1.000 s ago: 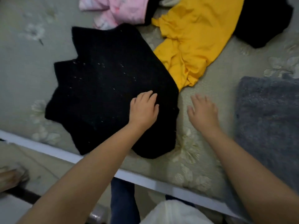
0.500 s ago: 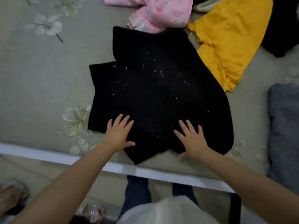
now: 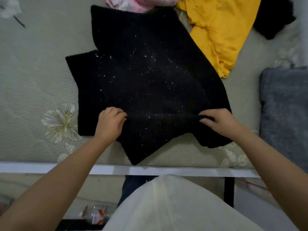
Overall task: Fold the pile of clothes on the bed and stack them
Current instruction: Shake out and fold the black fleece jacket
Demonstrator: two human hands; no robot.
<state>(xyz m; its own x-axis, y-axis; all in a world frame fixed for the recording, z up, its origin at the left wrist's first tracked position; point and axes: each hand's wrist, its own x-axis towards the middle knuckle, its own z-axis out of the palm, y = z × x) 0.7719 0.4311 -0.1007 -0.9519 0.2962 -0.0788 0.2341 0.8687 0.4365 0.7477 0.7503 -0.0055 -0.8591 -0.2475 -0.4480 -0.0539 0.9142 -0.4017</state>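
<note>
both hands' fingers (image 3: 122, 114) pinch a raised fold across the black sweater (image 3: 150, 77).

One head-worn wide-angle view looked steeply down and forward, close over the bed (image 3: 33, 77) edge, arms reaching in from below.

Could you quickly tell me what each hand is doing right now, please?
Left hand: closed, pinching a fold of the black sweater.
Right hand: closed, gripping the same fold of the sweater.
</note>
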